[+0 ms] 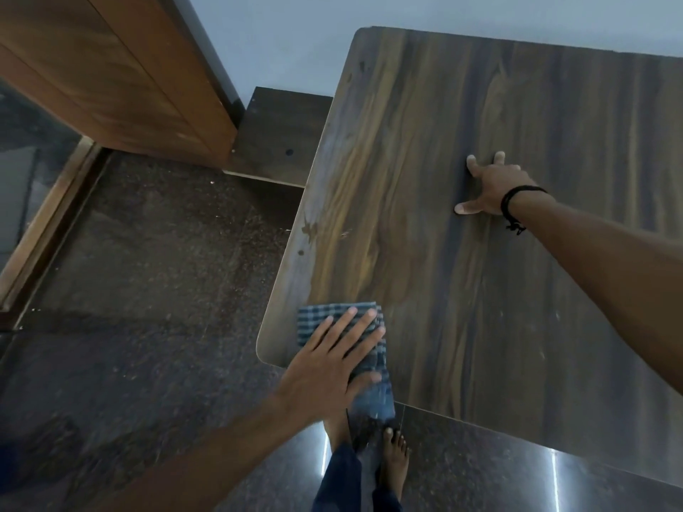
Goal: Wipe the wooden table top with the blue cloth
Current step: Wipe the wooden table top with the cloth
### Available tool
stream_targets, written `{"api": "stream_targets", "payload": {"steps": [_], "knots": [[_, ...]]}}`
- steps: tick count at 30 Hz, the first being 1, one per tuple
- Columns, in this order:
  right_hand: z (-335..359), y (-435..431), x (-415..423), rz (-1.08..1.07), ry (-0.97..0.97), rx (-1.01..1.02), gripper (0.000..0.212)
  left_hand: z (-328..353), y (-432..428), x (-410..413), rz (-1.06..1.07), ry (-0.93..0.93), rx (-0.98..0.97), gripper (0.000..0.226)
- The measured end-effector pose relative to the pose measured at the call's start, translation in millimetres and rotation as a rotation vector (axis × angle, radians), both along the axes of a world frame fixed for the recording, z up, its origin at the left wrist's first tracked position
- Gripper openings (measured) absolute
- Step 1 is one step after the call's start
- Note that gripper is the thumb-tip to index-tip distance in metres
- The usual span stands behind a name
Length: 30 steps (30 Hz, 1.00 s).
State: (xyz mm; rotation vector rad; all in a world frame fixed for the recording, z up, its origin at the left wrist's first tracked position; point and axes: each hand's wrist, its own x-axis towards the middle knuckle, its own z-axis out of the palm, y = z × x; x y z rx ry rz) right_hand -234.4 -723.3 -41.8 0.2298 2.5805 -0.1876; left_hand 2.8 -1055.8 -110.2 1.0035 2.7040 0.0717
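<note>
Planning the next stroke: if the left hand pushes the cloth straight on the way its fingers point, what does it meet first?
Nothing, it seems: beyond the left hand and cloth lies bare table. The right hand looks off to the side, though that is uncertain.

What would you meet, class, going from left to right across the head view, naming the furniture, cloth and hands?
Brown wooden door → left hand pressed flat on the blue checked cloth at the table's near corner → right hand, spread flat on the dark wooden table top.

A dark speckled stone floor (155, 290) fills the left and near side, glossy with light streaks. A brown wooden door (111, 75) stands far left against a pale wall (295, 38).
</note>
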Motion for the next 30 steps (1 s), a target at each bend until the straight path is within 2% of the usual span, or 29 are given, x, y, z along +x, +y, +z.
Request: {"api": "stream_targets", "payload": {"steps": [6,11,14,18,21,24,30], "knots": [[0,2,1,-0.012,-0.003,-0.01,0.109,2,79,-126,0.188,-0.036,0.101,0.066],[1,5,-3,0.025,-0.039,0.015,0.11,11,139,-215,0.289,-0.041,0.092,0.068],[1,5,-4,0.045,-0.054,0.035,0.107,11,144,-202,0.263,-0.029,0.094,0.068],[0,3,-3,0.047,-0.049,0.038,0.106,12,111,-93,-0.013,-0.082,0.127,0.065],[-3,4,-4,0.035,-0.055,0.025,0.106,8,87,-43,-0.073,-0.037,0.102,0.062],[-3,3,-6,0.029,-0.046,0.019,0.107,9,91,-71,-0.076,-0.019,0.088,0.061],[2,4,-1,0.032,-0.04,0.025,0.106,12,131,-218,0.245,-0.048,0.109,0.064]]}}
